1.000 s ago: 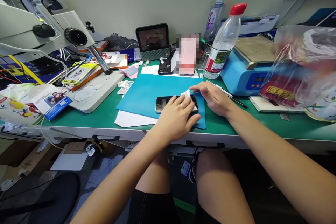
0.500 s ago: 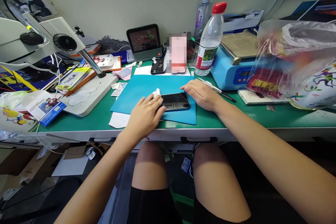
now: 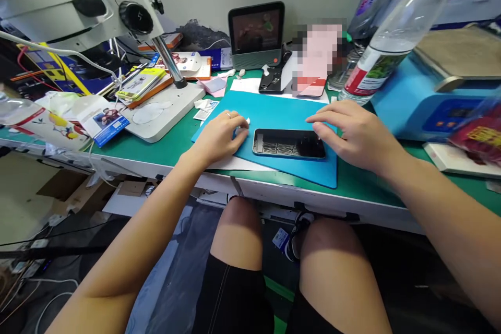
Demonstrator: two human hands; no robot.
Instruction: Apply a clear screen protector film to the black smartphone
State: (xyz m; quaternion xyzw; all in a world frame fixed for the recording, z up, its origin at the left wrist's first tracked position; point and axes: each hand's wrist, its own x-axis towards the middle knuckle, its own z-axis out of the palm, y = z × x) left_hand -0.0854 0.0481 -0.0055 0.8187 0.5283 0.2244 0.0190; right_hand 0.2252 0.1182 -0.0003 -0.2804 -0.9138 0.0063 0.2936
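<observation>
A dark smartphone (image 3: 288, 143) lies flat on the blue mat (image 3: 250, 107), its glossy face up and reflecting light stripes at its left half. My left hand (image 3: 223, 135) is just left of the phone, fingers curled down around a small white wad, perhaps tissue, of which only bits show by the fingertips. A ring is on one finger. Over the right edge of the mat, my right hand (image 3: 348, 133) hovers close to the phone's right end, fingers apart and holding nothing.
A microscope stand (image 3: 168, 60) with a white base is at the left. Behind the mat are a small display (image 3: 256, 34) and a black phone part (image 3: 271, 79). A red-capped bottle (image 3: 378, 70) and a blue machine (image 3: 434, 104) stand at right.
The view has turned and moved closer. My left hand has drawn away from the phone's left end, its fingers now more curled. My right hand's fingers have spread.
</observation>
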